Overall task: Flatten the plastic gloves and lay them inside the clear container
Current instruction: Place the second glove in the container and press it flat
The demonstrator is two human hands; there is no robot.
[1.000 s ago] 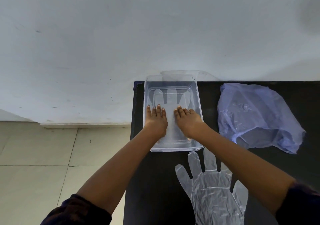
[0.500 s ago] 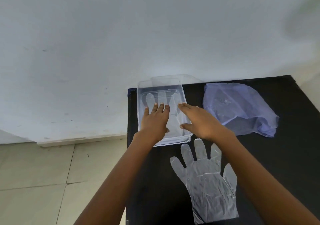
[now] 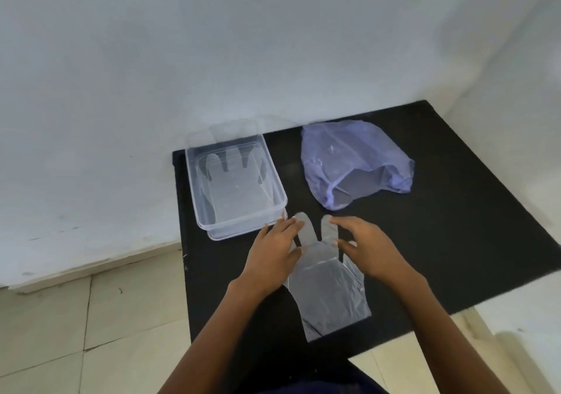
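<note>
I have both palms open and gripping nothing, left hand (image 3: 274,252) and right hand (image 3: 368,249) flanking the loose glove (image 3: 329,287) on the black table (image 3: 455,211); I'd press outward evenly, then lift it by both edges onto the glove already flat (image 3: 233,187) inside the clear container (image 3: 280,202).

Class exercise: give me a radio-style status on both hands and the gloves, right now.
Left hand and right hand open over loose glove, gripping nothing. One glove flat inside clear container. Nothing blocking the container.

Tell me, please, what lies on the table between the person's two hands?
In the head view, the flat plastic glove lies between the left hand and right hand, its fingers pointing toward the clear container.
</note>
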